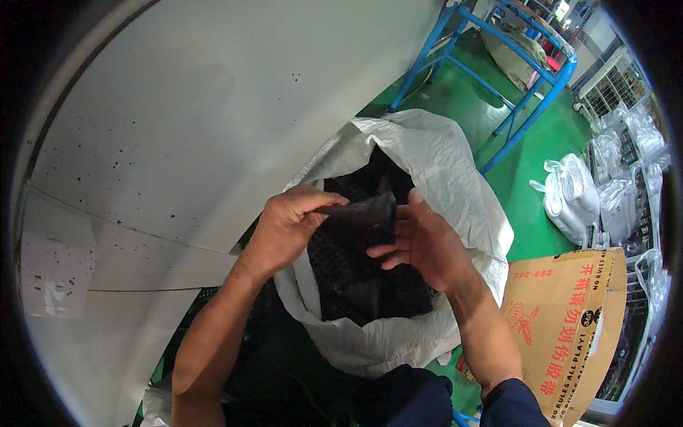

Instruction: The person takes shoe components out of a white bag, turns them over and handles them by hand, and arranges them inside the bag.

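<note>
Over the mouth of a large white woven sack (445, 146), my left hand (284, 220) is closed in a pinch on the left end of a black curved piece (366, 220). It looks smooth and slightly shiny; its exact kind I cannot make out. Beside its right end is my right hand (430, 245), palm turned inward and fingers spread. The fingertips are at or just behind the edge of the piece; whether they press on it I cannot tell. Below both hands, dark material with rows of small holes (338, 277) lies inside the sack.
A big white panel (192, 128) with dark specks rises on the left. Behind the sack stands a blue metal frame (462, 67) on the green floor (526, 203). At right are an open cardboard box (562, 327), a white plastic bag (571, 191) and clear bags on a rack.
</note>
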The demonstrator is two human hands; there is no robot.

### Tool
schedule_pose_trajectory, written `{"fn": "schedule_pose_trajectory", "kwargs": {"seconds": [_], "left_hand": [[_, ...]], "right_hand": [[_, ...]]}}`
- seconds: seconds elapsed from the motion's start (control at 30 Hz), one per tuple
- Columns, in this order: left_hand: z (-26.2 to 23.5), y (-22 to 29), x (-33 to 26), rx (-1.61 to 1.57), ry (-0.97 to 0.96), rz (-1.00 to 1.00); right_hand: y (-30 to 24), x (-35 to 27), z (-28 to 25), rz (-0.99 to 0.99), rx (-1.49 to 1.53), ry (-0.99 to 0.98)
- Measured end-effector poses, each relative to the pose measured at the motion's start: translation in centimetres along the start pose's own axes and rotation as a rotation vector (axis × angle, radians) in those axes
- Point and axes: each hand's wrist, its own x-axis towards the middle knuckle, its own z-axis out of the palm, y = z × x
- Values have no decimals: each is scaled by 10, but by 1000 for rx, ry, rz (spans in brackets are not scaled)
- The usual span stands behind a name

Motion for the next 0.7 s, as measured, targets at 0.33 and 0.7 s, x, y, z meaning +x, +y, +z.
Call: {"fn": "schedule_pose_trajectory", "kwargs": {"seconds": [0.33,0.7], "left_hand": [[-1,-37,-11,618,-36,-229],[20,-63,-34,882,-484,-393]], "right_hand": [[39,-25,1,-683,-1056,316],[114,-12,23,-855,-1258,341]]}}
